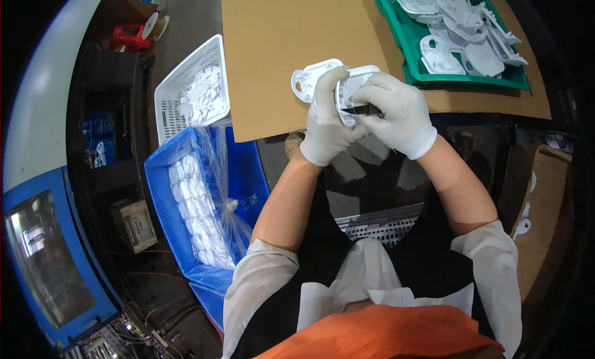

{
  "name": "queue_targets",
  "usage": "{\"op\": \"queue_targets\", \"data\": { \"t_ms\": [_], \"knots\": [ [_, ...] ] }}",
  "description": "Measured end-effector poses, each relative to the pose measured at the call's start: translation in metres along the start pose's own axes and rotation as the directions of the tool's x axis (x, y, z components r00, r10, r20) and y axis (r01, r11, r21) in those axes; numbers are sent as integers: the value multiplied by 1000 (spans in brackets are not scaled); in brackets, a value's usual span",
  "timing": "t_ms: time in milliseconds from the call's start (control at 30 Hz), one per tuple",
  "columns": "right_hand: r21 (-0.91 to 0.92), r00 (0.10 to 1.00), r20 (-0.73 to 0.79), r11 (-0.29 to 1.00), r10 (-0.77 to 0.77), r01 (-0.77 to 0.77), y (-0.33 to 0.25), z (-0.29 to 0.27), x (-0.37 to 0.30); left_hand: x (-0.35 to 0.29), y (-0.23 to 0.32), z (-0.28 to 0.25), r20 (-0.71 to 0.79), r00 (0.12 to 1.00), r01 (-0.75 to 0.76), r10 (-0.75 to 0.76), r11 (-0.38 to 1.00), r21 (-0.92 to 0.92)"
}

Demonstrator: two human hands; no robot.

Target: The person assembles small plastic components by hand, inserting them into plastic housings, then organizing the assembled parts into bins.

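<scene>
In my gloved left hand [325, 126] is a white moulded plastic part [358, 80], held tilted above the near edge of a cardboard sheet [263, 55]. My right hand [401, 114], also in a white glove, is closed around a small black-handled tool [367, 110]. The tool's tip meets the lower edge of the part; its exact kind is hard to make out, as the fingers cover much of it. A second white plastic piece [302, 85] with a round hole lies on the cardboard, just beyond my left hand.
A green crate [471, 82] full of similar white parts stands at the far right. To the left are a white slotted basket [166, 102] of small white pieces and a blue bin [162, 207] with bagged white items. A blue-framed machine [56, 260] borders the left side.
</scene>
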State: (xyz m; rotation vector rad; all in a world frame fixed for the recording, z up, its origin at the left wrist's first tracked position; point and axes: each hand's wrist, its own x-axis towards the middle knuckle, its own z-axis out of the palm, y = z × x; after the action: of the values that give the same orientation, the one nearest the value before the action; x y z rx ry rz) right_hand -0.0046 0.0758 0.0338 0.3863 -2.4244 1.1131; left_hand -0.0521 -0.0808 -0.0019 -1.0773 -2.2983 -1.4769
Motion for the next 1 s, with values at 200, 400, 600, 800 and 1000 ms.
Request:
{"op": "queue_targets", "data": {
  "t_ms": [200, 400, 600, 800, 1000],
  "knots": [
    [157, 994, -109, 988, 20, -2, -5, 3, 1, 2, 4, -1, -16, 1000, -14, 13, 999, -32],
    [152, 990, -137, 988, -6, 27, -4, 7, 0, 1, 0, -2, -5, 1000, -29, 29, 999, -15],
    [382, 977, -73, 911, 199, -157, -6, -7, 5, 0, -2, -7, -20, 996, 83, -85, 993, -86],
    [420, 956, 253, 873, 148, -246, 2, -16, 0, 4, 1, -9, -134, 960, 160, -244, 877, -452],
    [397, 910, 148, 819, 388, -414, 13, -20, -11, 5, 8, -19, -130, 939, 195, -317, 806, -558]
  ]
}}
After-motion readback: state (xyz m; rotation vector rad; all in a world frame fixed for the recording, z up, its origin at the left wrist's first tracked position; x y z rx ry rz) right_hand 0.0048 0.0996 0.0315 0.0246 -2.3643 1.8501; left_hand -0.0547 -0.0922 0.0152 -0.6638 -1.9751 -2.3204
